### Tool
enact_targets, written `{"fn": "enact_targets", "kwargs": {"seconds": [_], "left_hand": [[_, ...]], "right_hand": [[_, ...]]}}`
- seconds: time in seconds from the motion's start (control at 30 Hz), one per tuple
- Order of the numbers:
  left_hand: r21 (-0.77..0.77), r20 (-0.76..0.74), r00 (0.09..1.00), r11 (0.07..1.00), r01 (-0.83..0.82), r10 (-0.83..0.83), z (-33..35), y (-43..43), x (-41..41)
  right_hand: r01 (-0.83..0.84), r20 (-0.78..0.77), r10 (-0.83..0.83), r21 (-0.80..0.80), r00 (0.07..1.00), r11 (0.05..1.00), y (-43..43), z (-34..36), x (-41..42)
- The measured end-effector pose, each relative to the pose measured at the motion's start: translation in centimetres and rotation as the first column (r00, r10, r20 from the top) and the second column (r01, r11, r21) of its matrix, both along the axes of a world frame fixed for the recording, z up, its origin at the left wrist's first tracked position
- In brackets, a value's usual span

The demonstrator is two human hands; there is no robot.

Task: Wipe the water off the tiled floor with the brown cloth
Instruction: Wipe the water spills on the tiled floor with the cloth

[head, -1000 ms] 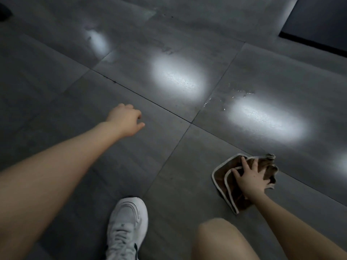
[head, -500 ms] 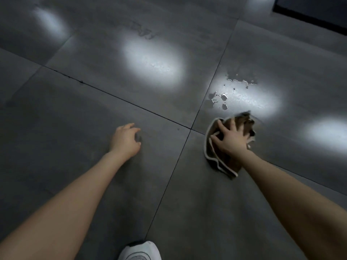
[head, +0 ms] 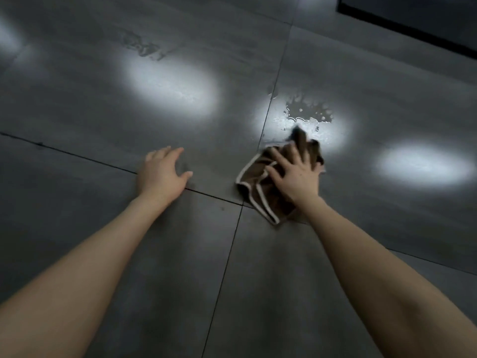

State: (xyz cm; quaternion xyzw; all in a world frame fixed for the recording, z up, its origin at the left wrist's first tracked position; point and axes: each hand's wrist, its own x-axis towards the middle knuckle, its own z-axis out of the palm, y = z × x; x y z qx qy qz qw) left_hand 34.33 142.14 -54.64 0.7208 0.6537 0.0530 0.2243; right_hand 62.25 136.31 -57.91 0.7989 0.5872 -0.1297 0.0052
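Note:
The brown cloth [head: 260, 195], crumpled and edged in white, lies on the grey tiled floor [head: 103, 104] near the crossing of the tile joints. My right hand [head: 294, 174] presses flat on it with spread fingers. The cloth's far tip reaches the near edge of a small water puddle [head: 307, 112] that glints in a light reflection. My left hand [head: 162, 174] rests open on the floor to the left of the cloth, fingers spread.
A faint dried smear [head: 142, 47] marks the tile at the far left. A dark strip along a wall or door base [head: 413, 29] runs across the top right. Bright light patches [head: 175, 83] shine on the tiles.
My right hand has slid the cloth forward to the puddle's edge. My left hand has gone from loosely curled above the floor to flat on it. The white shoe has left the view.

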Motion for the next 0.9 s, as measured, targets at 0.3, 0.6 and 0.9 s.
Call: {"fn": "enact_targets", "kwargs": {"seconds": [0.3,0.6,0.9], "left_hand": [[-0.225,-0.226,0.971,0.974,0.025,-0.077,0.0,5.0,6.2],[-0.270,-0.301,0.938,0.959,0.089,-0.172,0.0,5.7,6.2],[-0.347,-0.316,0.925,0.933,0.096,-0.213,1.0,6.1,6.8]], "right_hand": [[0.446,0.023,-0.446,-0.105,0.895,0.889,-3.2,1.3,9.5],[-0.346,-0.056,0.344,-0.032,0.937,0.938,1.3,0.9,-5.9],[-0.376,0.000,0.467,-0.592,0.884,0.712,-6.4,5.3,4.3]]}}
